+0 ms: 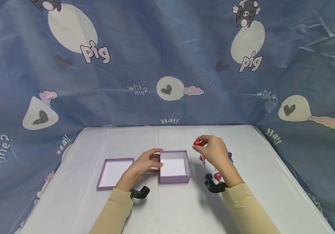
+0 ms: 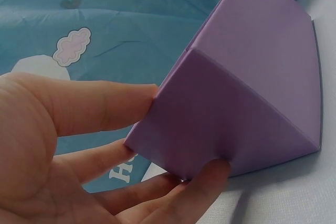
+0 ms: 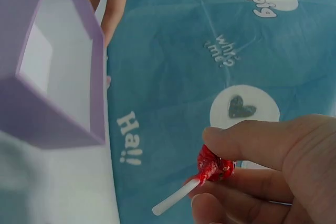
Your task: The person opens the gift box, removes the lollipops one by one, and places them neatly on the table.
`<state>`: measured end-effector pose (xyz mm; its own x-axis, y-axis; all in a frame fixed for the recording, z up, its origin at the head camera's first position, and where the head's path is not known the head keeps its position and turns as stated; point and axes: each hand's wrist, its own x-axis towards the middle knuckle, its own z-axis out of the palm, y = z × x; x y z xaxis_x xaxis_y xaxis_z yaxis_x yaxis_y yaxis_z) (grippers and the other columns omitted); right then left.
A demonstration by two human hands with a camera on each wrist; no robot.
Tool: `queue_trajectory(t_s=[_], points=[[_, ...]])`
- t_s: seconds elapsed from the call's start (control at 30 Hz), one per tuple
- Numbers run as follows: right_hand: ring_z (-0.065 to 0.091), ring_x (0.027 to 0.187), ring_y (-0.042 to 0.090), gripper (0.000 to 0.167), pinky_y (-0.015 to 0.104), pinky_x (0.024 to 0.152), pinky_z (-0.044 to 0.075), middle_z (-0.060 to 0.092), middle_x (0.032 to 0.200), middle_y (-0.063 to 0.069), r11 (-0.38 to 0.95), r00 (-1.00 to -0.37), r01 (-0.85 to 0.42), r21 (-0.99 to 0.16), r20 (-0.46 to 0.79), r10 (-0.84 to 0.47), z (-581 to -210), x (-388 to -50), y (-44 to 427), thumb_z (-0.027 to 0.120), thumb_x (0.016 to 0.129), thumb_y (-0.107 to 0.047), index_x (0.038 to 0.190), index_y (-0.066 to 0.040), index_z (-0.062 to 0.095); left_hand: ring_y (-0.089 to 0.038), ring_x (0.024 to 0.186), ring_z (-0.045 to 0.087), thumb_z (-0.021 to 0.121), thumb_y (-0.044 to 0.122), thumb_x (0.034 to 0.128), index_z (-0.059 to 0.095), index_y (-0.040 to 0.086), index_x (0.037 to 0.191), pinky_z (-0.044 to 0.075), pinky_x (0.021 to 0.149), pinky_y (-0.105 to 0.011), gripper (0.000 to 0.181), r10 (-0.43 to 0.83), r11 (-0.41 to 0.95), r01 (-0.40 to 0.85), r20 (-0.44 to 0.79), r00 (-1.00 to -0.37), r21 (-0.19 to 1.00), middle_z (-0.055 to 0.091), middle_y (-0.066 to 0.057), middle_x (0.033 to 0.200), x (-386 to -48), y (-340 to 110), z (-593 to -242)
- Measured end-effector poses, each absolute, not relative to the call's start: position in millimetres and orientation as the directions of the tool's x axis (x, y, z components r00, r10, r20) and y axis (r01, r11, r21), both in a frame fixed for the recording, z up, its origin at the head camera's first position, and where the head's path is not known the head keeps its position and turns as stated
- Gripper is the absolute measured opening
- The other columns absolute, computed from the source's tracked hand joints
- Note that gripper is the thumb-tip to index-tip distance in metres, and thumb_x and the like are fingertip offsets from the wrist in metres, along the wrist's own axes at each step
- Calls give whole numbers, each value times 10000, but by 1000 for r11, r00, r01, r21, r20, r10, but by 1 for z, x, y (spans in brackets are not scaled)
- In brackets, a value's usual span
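An uncovered purple box (image 1: 175,179) with a white inside stands on the table. My left hand (image 1: 145,162) holds it at the left side; the thumb meets the rim, while other fingers (image 2: 210,174) touch the side wall and far corner. Right of the box and above the table, my right hand (image 1: 212,150) pinches a red-wrapped lollipop (image 3: 215,166) by its head between thumb and fingers. Its white stick (image 3: 176,196) points away from the palm, toward the box side. Inside the box I see only a white bottom.
A shallow purple lid (image 1: 115,173) lies left of the box, its white inside up. Beneath and around my right forearm lie several lollipops, among them a purple one (image 1: 208,176), a red one (image 1: 218,176) and another purple one (image 1: 230,154). A blue patterned cloth (image 1: 167,107) hangs behind the white table (image 1: 167,208).
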<state>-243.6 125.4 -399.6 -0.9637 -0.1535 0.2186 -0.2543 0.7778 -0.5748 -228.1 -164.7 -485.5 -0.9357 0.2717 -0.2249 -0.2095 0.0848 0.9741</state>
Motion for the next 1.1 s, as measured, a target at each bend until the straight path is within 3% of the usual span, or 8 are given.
queue_trajectory(t_s=[0.7,1.1], points=[[628,760,206,268,334,531,465,738,880,-9,852,-981,-183,-490,145,-127,-407,-238,182,759,869,-344,1063,-160,764,-395,1288,509,722,-58,841,457,54,1487,569,890,-415,707,251,87,-200,-216,-944,976,491,-268,1409,-228,-165,-486],[638,734,195,262,339,505,458,733,839,2,887,-981,-181,-425,141,-132,-408,-234,217,779,855,-310,1031,-117,766,-363,1217,559,729,-27,855,459,53,1488,554,923,-437,693,256,105,-179,-201,-946,978,489,-277,1407,-228,-165,-485]])
